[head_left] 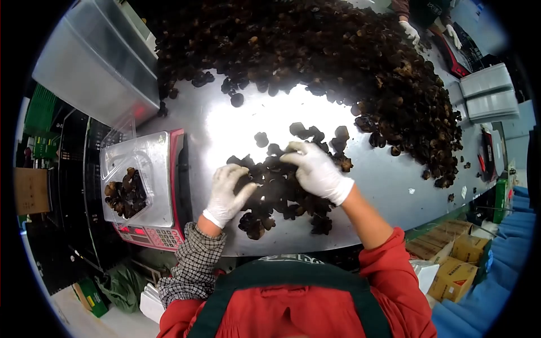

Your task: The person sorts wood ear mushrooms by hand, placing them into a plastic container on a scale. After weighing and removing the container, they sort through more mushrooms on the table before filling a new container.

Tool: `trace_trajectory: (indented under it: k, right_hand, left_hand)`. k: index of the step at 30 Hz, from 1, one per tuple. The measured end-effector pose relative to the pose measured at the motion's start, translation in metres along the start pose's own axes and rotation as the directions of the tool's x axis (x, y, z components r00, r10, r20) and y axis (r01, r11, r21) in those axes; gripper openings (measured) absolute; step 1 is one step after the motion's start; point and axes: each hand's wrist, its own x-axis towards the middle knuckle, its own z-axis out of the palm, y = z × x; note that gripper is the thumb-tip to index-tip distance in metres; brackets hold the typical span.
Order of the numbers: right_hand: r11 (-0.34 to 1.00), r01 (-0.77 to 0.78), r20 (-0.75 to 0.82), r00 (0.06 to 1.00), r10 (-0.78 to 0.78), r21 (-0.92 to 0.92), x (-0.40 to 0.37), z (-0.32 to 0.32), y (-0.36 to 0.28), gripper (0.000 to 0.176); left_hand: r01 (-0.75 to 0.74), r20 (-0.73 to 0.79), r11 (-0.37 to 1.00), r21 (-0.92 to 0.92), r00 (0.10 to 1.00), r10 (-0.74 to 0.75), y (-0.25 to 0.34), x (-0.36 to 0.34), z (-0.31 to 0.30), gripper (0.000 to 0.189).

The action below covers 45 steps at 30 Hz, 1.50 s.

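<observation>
Dark brown, curled pieces like dried mushrooms (274, 188) lie loosely spread on the shiny metal table (225, 129). At the left side of this small spread is my left hand (225, 193) in a white glove, thumb and fingers apart, with nothing seen between them. My right hand (316, 172), also white-gloved, reaches over the upper right part of the spread. Its fingertips touch the dark pieces, and its fingers are curved; whether they pinch a piece is hard to make out.
A scale (163, 186) on the left carries a clear tray (147, 194) with dark pieces. Behind it stand clear containers (104, 62). A large heap (315, 50) covers the far table. A co-worker's gloved hand (410, 32) is at the upper right, near stacked trays (489, 93).
</observation>
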Motion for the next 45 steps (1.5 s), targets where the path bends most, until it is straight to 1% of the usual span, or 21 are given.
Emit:
trace_trajectory:
  k: [2,3,4,6,8,10,12,13,14,16,17,20,23,26,27,28,30,32,34,38,45]
  right_hand:
    - [0.995,-0.1,-0.142,0.985,0.096,-0.026,-0.001,-0.012,0.027,0.044]
    - [0.993,-0.121,-0.215,0.97,0.114,-0.018,0.001,-0.025,0.034,0.044]
    - [0.967,-0.244,-0.162,0.96,0.229,-0.079,0.006,-0.039,0.041,0.041]
    - [0.901,-0.348,-0.28,0.92,0.275,-0.26,0.011,-0.028,0.079,0.039]
    - [0.816,-0.432,-0.289,0.896,0.338,-0.384,0.01,-0.018,0.084,0.039]
    - [0.876,-0.373,-0.118,0.928,0.353,-0.307,0.002,-0.016,0.075,0.041]
    - [0.946,-0.305,-0.134,0.948,0.29,-0.107,-0.016,-0.015,0.06,0.043]
    - [0.953,-0.302,-0.058,0.952,0.3,-0.022,-0.025,-0.019,0.061,0.043]
    - [0.957,-0.291,-0.135,0.948,0.288,-0.004,-0.034,-0.025,0.063,0.042]
    - [0.965,-0.26,-0.286,0.923,0.256,0.026,-0.052,-0.043,0.066,0.038]
    - [0.94,-0.329,-0.27,0.9,0.341,0.091,-0.064,-0.057,0.066,0.037]
    - [0.912,-0.366,-0.332,0.85,0.408,0.184,-0.113,-0.07,0.078,0.032]
    - [0.882,-0.458,-0.337,0.818,0.466,0.109,-0.159,-0.064,0.06,0.033]
    - [0.915,-0.403,-0.306,0.873,0.379,-0.016,-0.193,-0.036,0.028,0.039]
    - [0.94,-0.34,-0.274,0.907,0.32,-0.027,-0.201,-0.023,0.018,0.045]
    - [0.932,-0.363,-0.212,0.911,0.355,-0.003,-0.202,-0.013,0.002,0.051]
    - [0.971,-0.226,-0.135,0.967,0.214,-0.08,-0.195,0.005,-0.019,0.06]
    - [0.976,-0.158,-0.063,0.987,0.15,-0.147,-0.184,0.024,-0.027,0.059]
    - [0.977,-0.104,-0.148,0.986,0.077,-0.185,-0.167,0.044,-0.018,0.056]
    - [0.973,-0.149,-0.176,0.977,0.118,-0.177,-0.151,0.042,-0.015,0.058]
    - [0.946,-0.258,-0.327,0.927,0.186,-0.195,-0.192,0.018,-0.008,0.057]
  left_hand:
    - [0.028,-0.093,0.997,-0.067,0.995,-0.034,-0.011,0.01,-0.004,0.046]
    - [0.005,-0.104,1.0,0.015,0.995,-0.004,-0.013,0.021,-0.007,0.048]
    - [-0.016,-0.109,0.995,0.095,0.994,0.027,-0.016,0.035,-0.008,0.051]
    - [-0.05,-0.071,0.989,0.14,0.996,0.061,-0.016,0.063,0.004,0.056]
    - [-0.091,0.031,0.985,0.148,0.996,0.087,-0.013,0.085,0.023,0.061]
    - [-0.084,0.251,0.992,0.094,0.966,0.058,0.009,0.094,0.027,0.061]
    - [-0.15,0.354,0.988,0.027,0.926,0.131,0.023,0.086,0.028,0.058]
    - [-0.143,0.324,0.99,-0.011,0.936,0.138,0.029,0.079,0.024,0.055]
    - [-0.137,0.294,0.989,-0.048,0.945,0.145,0.031,0.071,0.02,0.052]
    - [-0.175,0.048,0.981,-0.087,0.983,0.179,0.023,0.056,0.011,0.048]
    - [-0.137,0.002,0.988,-0.07,0.991,0.137,0.019,0.046,0.001,0.05]
    - [-0.038,-0.11,0.999,-0.001,0.993,0.037,-0.001,0.005,-0.023,0.058]
    - [0.022,-0.098,0.998,0.065,0.995,-0.016,-0.016,-0.052,-0.026,0.079]
    - [0.025,-0.045,0.981,0.191,0.999,-0.017,-0.02,-0.112,-0.006,0.11]
    - [0.025,-0.02,0.979,0.203,1.0,-0.021,-0.014,-0.126,0.003,0.114]
    - [0.024,0.004,0.976,0.217,1.0,-0.026,-0.007,-0.134,0.013,0.118]
    - [-0.007,0.025,0.956,0.295,1.0,-0.001,-0.004,-0.141,0.035,0.123]
    - [-0.063,0.019,0.95,0.304,0.998,0.06,0.003,-0.128,0.048,0.122]
    - [-0.125,-0.02,0.937,0.326,0.99,0.139,0.008,-0.106,0.056,0.122]
    - [-0.163,-0.082,0.913,0.375,0.975,0.208,0.006,-0.082,0.051,0.131]
    - [-0.014,-0.035,0.928,0.373,0.999,0.029,-0.02,-0.114,0.028,0.141]
